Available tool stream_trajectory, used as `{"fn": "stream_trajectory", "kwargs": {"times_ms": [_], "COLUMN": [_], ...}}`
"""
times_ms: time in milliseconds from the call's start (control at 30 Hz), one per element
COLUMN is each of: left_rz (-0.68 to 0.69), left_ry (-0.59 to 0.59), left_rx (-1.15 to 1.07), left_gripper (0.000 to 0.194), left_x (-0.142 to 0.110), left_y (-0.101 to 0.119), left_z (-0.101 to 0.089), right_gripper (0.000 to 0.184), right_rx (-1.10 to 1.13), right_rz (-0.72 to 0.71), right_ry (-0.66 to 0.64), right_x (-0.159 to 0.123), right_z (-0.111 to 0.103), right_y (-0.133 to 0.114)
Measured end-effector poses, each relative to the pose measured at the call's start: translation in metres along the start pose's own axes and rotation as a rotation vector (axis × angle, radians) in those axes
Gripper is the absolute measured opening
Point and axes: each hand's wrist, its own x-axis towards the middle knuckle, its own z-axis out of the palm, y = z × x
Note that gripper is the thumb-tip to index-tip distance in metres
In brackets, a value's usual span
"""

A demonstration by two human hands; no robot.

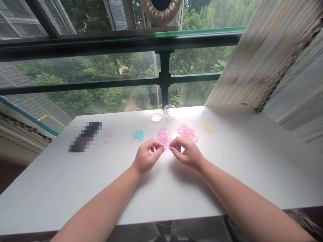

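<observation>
My left hand (148,155) and my right hand (188,153) meet over the middle of the table, each with thumb and forefinger pinched together. Between the two pinches only a short gap shows; whatever they hold is too small to make out. Just beyond the fingertips lies a pile of thin purple-pink bands (164,135), partly covered by the hands. Behind my right hand spreads a pile of brighter pink bands (188,132). A turquoise pile of similar bands (138,135) is beyond my left hand, and a pale yellow pile (209,127) lies farther right.
Two small clear round dishes (156,117) stand at the back of the white table (83,188). A few pale pink bands (108,135) lie at the left, beside a dark pixelated object (85,137). Behind are a green-railed window (165,70) and a striped curtain (242,60).
</observation>
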Motion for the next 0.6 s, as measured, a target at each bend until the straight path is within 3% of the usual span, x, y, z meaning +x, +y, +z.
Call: {"fn": "stream_trajectory", "kwargs": {"times_ms": [600], "left_rz": [0.007], "left_ry": [-0.019], "left_rx": [0.074], "left_gripper": [0.01], "left_x": [0.0016], "left_y": [0.0029], "left_z": [-0.0017], "right_gripper": [0.01], "right_rx": [0.02], "right_rz": [-0.04], "right_ry": [0.007], "right_x": [0.0002], "right_z": [0.0013], "right_y": [0.0]}}
